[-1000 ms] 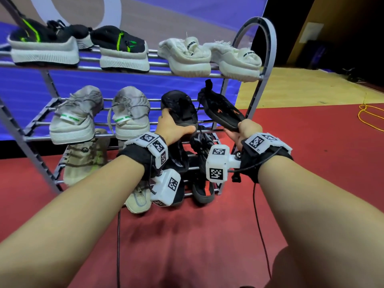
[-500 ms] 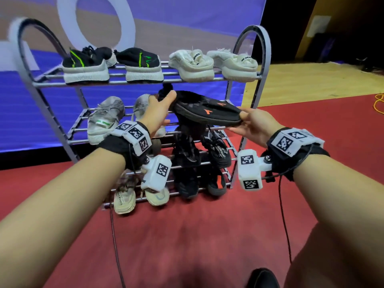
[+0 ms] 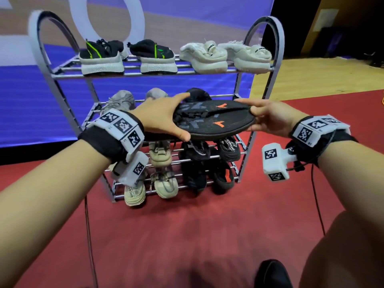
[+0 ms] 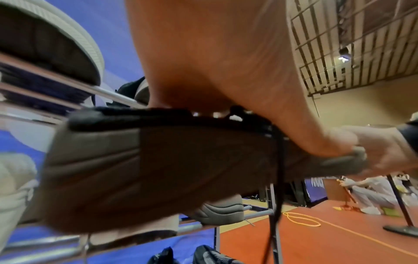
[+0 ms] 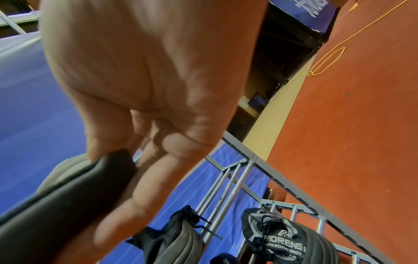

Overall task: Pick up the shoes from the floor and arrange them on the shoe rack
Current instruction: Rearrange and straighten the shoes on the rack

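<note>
Before the shoe rack (image 3: 277,65), both hands — left hand (image 3: 160,119), right hand (image 3: 270,119) — clasp black shoes (image 3: 212,121).

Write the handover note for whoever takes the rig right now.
Left hand: grips one end of the black shoe with orange marks.
Right hand: pinches the shoe's other end.
Shoe: held sideways in front of the shoe rack, level with the middle shelf, not set down.
Done: top shelf carries four shoes; lower shelves hold more.
Left: seat this shoe on the rack's right side, judging by the gap there.
</note>
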`<state>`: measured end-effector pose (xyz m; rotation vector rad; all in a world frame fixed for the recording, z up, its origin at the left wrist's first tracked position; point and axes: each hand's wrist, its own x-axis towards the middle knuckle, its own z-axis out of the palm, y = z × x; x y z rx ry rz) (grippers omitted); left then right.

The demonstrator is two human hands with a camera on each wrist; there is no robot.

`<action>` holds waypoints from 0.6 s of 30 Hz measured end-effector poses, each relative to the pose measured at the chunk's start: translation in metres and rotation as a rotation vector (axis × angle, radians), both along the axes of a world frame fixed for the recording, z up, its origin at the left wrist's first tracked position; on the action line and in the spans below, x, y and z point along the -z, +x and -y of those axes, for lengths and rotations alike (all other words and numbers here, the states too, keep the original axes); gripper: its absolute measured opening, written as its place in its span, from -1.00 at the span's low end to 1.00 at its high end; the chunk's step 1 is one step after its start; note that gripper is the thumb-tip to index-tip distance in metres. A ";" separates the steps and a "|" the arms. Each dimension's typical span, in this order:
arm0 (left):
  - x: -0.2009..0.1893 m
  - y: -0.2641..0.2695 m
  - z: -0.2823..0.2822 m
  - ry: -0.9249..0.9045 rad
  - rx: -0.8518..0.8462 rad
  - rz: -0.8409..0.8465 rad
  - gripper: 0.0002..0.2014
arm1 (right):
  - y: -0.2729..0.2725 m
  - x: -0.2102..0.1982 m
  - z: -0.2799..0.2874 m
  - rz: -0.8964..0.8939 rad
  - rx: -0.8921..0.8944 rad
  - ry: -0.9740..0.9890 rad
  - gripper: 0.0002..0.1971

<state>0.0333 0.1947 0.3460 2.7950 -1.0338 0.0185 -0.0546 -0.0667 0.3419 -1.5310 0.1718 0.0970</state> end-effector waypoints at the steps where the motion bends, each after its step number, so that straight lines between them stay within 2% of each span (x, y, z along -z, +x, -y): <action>1: 0.001 -0.003 -0.001 0.015 0.009 -0.037 0.05 | 0.001 0.000 -0.002 -0.006 -0.012 -0.012 -0.60; 4: 0.010 -0.009 -0.003 0.040 -0.020 0.042 -0.22 | 0.006 0.003 -0.011 0.003 0.005 -0.079 -0.66; 6: 0.015 -0.012 -0.002 0.014 -0.049 0.087 -0.28 | 0.012 0.002 -0.020 0.012 0.079 -0.115 -0.73; 10: 0.011 -0.016 0.006 -0.086 -0.151 0.113 -0.26 | 0.021 -0.004 -0.039 0.046 0.206 -0.142 -0.67; 15: -0.001 -0.021 0.024 -0.253 -0.256 0.123 -0.24 | 0.024 -0.007 -0.061 0.018 0.130 -0.128 -0.55; 18: -0.001 -0.027 0.033 -0.300 -0.273 0.095 -0.24 | 0.025 -0.006 -0.066 0.041 0.170 -0.070 -0.56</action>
